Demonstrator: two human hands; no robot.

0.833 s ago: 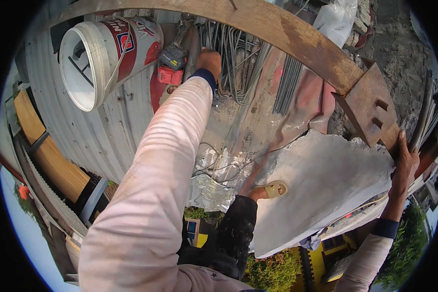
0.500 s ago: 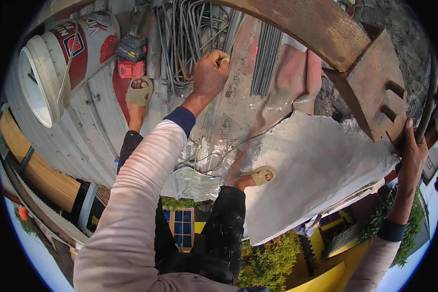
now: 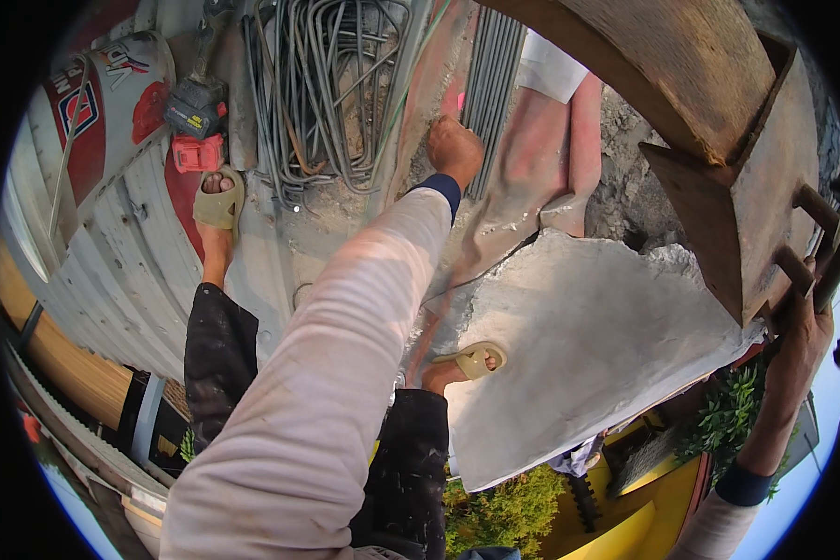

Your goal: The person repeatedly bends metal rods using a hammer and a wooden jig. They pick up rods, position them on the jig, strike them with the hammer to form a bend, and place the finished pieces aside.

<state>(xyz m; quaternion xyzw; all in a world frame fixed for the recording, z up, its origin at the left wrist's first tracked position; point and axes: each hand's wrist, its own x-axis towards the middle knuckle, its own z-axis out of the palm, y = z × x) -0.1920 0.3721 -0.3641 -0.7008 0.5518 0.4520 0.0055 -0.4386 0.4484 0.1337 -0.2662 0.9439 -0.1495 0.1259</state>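
My left hand (image 3: 455, 149) is closed in a fist beside a bundle of straight grey steel rods (image 3: 493, 84). Whatever it may hold is hidden by the fingers. A thin green wire (image 3: 414, 70) runs just left of it. Farther left lies a pile of bent steel stirrups (image 3: 331, 89). At the right edge my right hand (image 3: 805, 322) grips the lower side of a rusty steel bracket (image 3: 765, 201) with short round bars sticking out. The bracket sits at the end of a curved brown beam (image 3: 639, 61).
A cordless power tool with a red battery (image 3: 198, 152) and a paint bucket (image 3: 112, 103) lie on corrugated sheeting (image 3: 145, 224) at left. My sandalled feet stand on the sheeting and a broken-edged concrete slab (image 3: 579, 345). Beyond the slab's lower edge, a yellow building and shrubs show far below.
My left hand has moved right, from beside the stirrups to the straight rods. The view has shifted, so the bracket appears lower and farther right, with my right hand still at it.
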